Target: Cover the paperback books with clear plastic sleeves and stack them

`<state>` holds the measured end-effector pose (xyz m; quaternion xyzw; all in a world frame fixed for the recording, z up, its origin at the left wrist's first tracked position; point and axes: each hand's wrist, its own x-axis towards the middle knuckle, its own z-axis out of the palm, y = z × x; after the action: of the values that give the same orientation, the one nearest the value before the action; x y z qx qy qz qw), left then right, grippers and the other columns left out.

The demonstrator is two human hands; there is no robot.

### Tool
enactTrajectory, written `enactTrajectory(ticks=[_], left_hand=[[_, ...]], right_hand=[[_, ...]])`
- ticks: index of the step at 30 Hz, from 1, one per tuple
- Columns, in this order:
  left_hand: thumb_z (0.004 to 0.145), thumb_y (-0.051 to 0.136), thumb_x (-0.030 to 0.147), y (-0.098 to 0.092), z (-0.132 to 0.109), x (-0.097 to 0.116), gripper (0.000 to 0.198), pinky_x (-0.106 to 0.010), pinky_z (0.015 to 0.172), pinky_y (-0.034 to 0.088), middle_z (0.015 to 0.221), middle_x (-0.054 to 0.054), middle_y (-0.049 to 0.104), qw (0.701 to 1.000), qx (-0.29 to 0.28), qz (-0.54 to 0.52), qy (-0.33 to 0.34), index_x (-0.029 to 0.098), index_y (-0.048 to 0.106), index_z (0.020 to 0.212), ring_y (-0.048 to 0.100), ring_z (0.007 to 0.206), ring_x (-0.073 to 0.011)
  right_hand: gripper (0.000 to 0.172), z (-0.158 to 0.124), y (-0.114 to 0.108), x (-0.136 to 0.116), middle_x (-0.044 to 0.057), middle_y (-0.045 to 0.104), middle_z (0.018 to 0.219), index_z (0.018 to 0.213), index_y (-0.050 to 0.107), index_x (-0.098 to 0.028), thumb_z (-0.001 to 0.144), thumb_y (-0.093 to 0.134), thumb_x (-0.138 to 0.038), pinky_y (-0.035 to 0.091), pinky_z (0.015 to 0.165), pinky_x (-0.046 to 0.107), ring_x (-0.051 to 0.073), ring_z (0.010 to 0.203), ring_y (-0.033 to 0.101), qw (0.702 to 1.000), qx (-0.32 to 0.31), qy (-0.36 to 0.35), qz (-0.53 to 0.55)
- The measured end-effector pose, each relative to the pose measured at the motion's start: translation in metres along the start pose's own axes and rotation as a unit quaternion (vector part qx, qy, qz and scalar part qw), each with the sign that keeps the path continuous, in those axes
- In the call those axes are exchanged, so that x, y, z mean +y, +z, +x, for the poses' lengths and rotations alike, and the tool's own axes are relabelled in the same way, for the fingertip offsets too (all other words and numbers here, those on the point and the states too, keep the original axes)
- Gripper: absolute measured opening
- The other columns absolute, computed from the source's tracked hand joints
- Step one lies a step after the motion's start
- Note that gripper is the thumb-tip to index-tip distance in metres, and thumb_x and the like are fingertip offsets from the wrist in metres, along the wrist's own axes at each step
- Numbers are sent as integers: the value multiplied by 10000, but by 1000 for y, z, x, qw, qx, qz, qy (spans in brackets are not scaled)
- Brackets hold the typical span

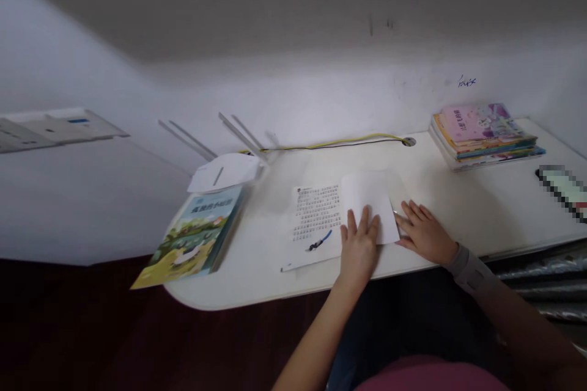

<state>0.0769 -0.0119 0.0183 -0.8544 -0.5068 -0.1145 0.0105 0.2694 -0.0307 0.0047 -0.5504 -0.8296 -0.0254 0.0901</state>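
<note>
A white sheet of paper (369,195) lies on the white desk (458,195), partly over a printed page (316,214) full of small text. My left hand (359,245) rests flat on the sheet's near edge, fingers stretched out. Just right of the sheet, my right hand (424,233) lies on the desk, its fingers extended and touching the sheet's right edge. A blue pen (320,241) lies on the printed page to the left of my left hand.
A green picture book (197,235) lies at the desk's left end, hanging over the edge. Behind it stands a white router (224,171) with antennas. A yellow cable (339,142) runs along the wall. A stack of colourful books (483,133) sits at the back right.
</note>
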Motion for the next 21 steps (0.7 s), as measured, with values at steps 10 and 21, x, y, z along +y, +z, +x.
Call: enactTrajectory(ticks=[10,21], left_hand=[[851,385,52,-3,1,6,490,-655,959,358,1427,-119,410,999,-23,32,-24,210,523,1294,254,1348,-400],[867,338,66,-2,-1,15,482,-677,934,360,1412,-169,414,997,-9,47,-65,186,517,1298,276,1339,-402]], right_hand=[[628,-7,4,-4,208,391,1417,1335,442,-65,894,426,-511,295,1061,490,329,1348,283,999,24,31,19],[701,-10,8,-3,219,320,1452,1412,297,-57,902,380,-530,274,1082,486,286,1369,251,997,47,41,50]])
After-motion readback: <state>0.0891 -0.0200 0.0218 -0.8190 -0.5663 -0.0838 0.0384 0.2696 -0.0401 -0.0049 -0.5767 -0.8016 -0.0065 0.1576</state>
